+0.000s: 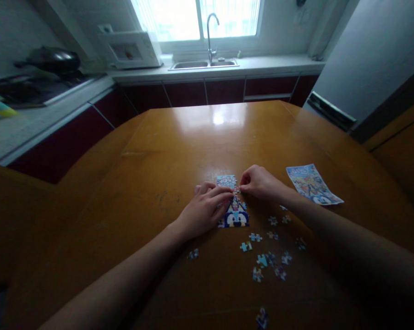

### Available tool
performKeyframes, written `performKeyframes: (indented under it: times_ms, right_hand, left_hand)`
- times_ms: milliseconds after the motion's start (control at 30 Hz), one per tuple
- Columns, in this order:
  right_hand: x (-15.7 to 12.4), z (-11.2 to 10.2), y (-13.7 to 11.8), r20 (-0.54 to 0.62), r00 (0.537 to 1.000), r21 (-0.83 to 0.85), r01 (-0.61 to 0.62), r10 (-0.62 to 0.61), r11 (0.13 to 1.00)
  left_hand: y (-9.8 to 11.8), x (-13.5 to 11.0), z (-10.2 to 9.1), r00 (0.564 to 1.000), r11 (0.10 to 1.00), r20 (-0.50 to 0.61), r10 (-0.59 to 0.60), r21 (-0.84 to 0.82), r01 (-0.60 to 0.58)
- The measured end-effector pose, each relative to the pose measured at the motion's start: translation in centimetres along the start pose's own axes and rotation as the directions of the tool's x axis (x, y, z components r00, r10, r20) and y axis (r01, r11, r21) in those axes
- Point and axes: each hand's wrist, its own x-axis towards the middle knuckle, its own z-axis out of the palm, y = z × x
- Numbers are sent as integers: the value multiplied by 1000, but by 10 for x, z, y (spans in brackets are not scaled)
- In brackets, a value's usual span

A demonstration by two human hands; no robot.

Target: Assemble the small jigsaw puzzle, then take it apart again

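A partly joined jigsaw puzzle (237,219) lies flat on the wooden table, with a dark blue cartoon face at its near end. My left hand (208,206) rests over the puzzle's left side, fingers stretched out and covering part of its middle. At the right edge, my right hand (256,182) pinches a small puzzle piece (237,188), which touches or nearly touches the joined part. Several loose puzzle pieces (269,259) are scattered to the right and nearer to me. One loose piece (193,254) lies below my left forearm's far end.
A printed picture sheet (313,184) lies right of my right hand on the table (151,151). Another piece (262,318) sits near the bottom of the view. Beyond the table are a counter with a sink (189,65), a wok (55,59) and a fridge (372,59).
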Motion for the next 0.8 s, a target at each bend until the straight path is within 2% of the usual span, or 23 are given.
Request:
performKeyframes:
  times_ms: [167,333,433,567,800]
  right_hand:
    - [-3,0,-3,-24,999,-52,26,-27,998]
    - [-5,2,-3,-46,983,-186,167,-179,968]
    - [-5,1,-2,-59,971,-264,207,-230,942]
    - [-7,2,-1,-56,974,-258,198,-220,945]
    - [-11,3,-9,-151,977,-172,125,-152,977]
  left_hand:
    - [0,0,0,1000,1000,-2,0,1,0]
    - [-1,0,0,1000,1000,14,1,5,-1]
    - [-1,-1,1,1000,1000,29,-1,20,0]
    - [-2,-2,3,1000,999,-5,-9,50,9]
    - [-2,-3,3,998,999,-46,-52,4,52]
